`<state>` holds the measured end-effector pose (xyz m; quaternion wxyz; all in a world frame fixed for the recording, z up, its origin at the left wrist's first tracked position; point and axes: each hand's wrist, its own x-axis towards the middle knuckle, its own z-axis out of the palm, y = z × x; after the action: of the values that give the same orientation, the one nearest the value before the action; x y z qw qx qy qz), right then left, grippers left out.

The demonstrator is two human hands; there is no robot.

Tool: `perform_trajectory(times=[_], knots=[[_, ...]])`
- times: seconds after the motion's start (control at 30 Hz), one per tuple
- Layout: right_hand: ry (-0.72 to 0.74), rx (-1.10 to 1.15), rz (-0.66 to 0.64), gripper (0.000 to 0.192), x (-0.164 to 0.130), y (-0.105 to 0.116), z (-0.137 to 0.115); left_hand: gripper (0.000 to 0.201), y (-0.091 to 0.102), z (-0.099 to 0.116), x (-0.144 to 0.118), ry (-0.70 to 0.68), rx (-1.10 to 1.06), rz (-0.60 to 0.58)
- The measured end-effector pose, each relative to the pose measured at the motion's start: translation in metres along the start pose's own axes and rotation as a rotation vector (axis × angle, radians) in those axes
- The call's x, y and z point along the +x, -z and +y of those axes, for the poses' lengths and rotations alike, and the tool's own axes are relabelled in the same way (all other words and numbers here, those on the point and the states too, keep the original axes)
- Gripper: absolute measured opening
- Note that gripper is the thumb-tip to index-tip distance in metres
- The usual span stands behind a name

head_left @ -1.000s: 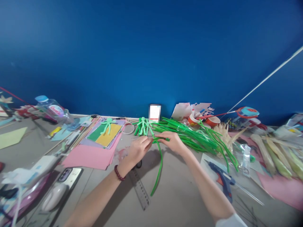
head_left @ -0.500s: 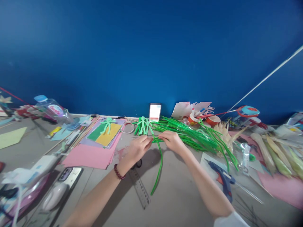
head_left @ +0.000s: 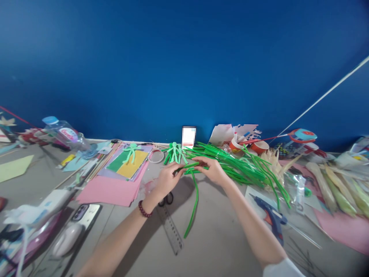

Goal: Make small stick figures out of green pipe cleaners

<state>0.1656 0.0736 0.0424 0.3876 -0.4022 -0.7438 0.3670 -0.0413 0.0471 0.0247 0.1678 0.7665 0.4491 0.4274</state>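
Between my two hands runs a short stretch of bent green pipe cleaner (head_left: 192,209), its long tail hanging down toward me and curving left. My left hand (head_left: 168,177) pinches one end of the stretch, and my right hand (head_left: 211,169) pinches the other. Just beyond my fingers, several small green pipe cleaner figures (head_left: 173,153) stand against the wall. To their right lies a big bundle of green pipe cleaners (head_left: 239,169), partly in clear plastic. Below my left hand are black-handled scissors (head_left: 167,199) and a clear ruler (head_left: 171,231).
Pink paper (head_left: 111,190) and a light green figure (head_left: 132,153) on coloured sheets lie to the left. A phone (head_left: 85,215) and a mouse (head_left: 68,239) sit nearer. At right are a blue glue gun (head_left: 271,217), corn husks (head_left: 337,186) and red cups (head_left: 259,147). A blue wall (head_left: 184,69) rises behind.
My hands have turned slightly and their fingers have shifted, showing more of the green stretch held between them. The hanging tail stays almost in place.
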Motion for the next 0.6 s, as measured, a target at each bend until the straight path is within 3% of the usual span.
perform_trajectory(times=[0.4,0.6], knots=[[-0.172,0.258,0.105,0.023,0.0028,-0.0031,0.0056,0.020,-0.0026,-0.0018,0.0025,0.137,-0.199,-0.071],[-0.193,0.304,0.161,0.021,0.0036,-0.0055,0.0026,0.019,-0.0044,-0.0085,0.0034,0.397,-0.349,-0.142]])
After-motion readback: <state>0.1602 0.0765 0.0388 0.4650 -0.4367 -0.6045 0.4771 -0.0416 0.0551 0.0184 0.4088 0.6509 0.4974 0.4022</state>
